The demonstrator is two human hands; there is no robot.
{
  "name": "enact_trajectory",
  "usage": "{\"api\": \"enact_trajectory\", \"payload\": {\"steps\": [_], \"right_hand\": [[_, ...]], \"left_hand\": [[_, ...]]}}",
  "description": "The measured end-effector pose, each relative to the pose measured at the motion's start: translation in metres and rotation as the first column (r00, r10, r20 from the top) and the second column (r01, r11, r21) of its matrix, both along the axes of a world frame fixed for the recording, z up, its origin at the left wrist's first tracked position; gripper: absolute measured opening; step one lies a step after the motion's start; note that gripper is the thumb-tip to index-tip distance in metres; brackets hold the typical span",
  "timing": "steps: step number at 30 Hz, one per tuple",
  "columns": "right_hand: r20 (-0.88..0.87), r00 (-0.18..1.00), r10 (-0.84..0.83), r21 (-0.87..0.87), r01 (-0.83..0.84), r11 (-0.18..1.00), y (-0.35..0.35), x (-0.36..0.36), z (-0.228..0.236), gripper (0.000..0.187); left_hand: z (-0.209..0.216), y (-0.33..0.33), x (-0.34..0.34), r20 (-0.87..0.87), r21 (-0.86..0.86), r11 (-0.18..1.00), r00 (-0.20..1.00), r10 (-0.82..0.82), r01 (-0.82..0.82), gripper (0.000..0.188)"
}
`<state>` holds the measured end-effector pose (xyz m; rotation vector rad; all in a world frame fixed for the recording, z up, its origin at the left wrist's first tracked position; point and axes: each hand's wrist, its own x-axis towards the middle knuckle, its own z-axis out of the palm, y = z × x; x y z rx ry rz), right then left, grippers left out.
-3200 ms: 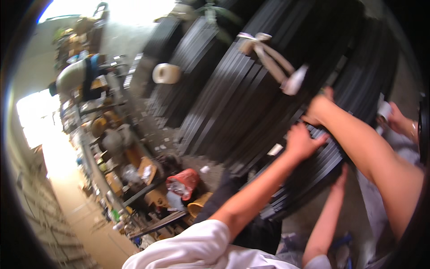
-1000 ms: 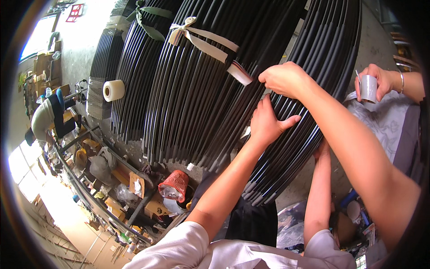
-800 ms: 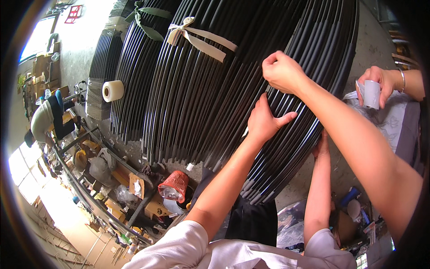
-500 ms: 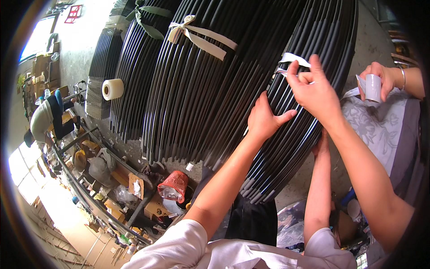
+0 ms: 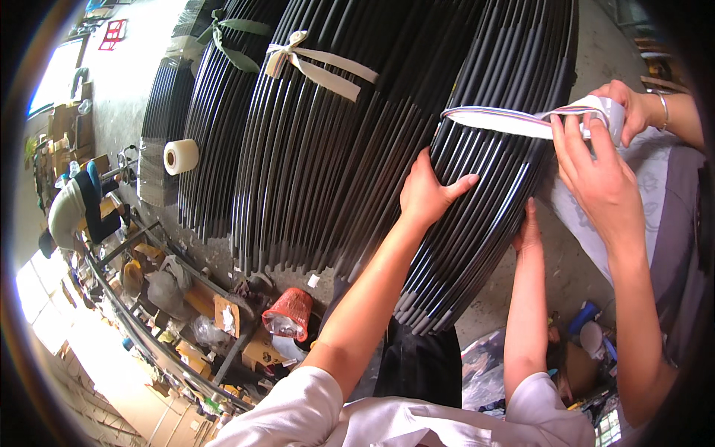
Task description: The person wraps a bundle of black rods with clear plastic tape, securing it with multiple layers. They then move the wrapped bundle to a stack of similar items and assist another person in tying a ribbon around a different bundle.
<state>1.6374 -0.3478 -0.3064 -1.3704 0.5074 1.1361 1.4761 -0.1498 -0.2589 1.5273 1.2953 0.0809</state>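
A bundle of black rods (image 5: 477, 223) with grey ends stands at an angle in front of me. My left hand (image 5: 430, 195) rests against its left side, thumb spread across the rods and fingertips partly hidden. On the opposite side, my right hand (image 5: 528, 232) presses against the bundle, its fingers partly hidden by the rods. A white ribbon with coloured stripes (image 5: 495, 119) crosses the bundle above my hands. A co-worker's hand (image 5: 603, 179) pinches the ribbon at the right, and their other hand (image 5: 631, 108), wearing a bracelet, holds the ribbon's rolled end.
More black rod bundles (image 5: 320, 164) lie to the left, one tied with a cream bow (image 5: 287, 56), another with a green strip (image 5: 227, 41). A tape roll (image 5: 181, 157) rests there. A red basket (image 5: 289, 313) and cluttered metal frame (image 5: 164, 320) are lower left. Another person (image 5: 71, 208) bends beyond.
The co-worker's nearer hand has moved right from the bundle, drawing the ribbon out toward their other hand. My hands stay against the bundle's sides.
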Motion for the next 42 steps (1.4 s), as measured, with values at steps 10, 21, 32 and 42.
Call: {"api": "enact_trajectory", "payload": {"steps": [10,21,32,42], "right_hand": [[0.030,0.993,0.117,0.098,-0.119,0.988,-0.012,0.001,-0.009,0.084],[-0.007,0.995,0.102,0.108,-0.101,0.989,-0.025,0.006,-0.027,0.084],[0.621,-0.725,0.298,-0.768,-0.487,0.417,0.203,-0.007,0.171,0.052],[-0.614,-0.789,0.009,-0.774,0.600,-0.203,0.215,-0.013,0.104,0.093]], "left_hand": [[-0.002,-0.001,-0.001,0.034,-0.013,1.000,0.999,-0.011,0.012,0.102],[0.006,0.003,0.001,0.030,-0.052,0.999,1.000,-0.001,0.003,0.107],[-0.004,-0.002,-0.010,-0.031,0.038,0.999,1.000,0.005,-0.004,0.109],[0.002,-0.002,0.003,-0.031,0.049,0.997,0.998,-0.058,0.060,0.107]]}}
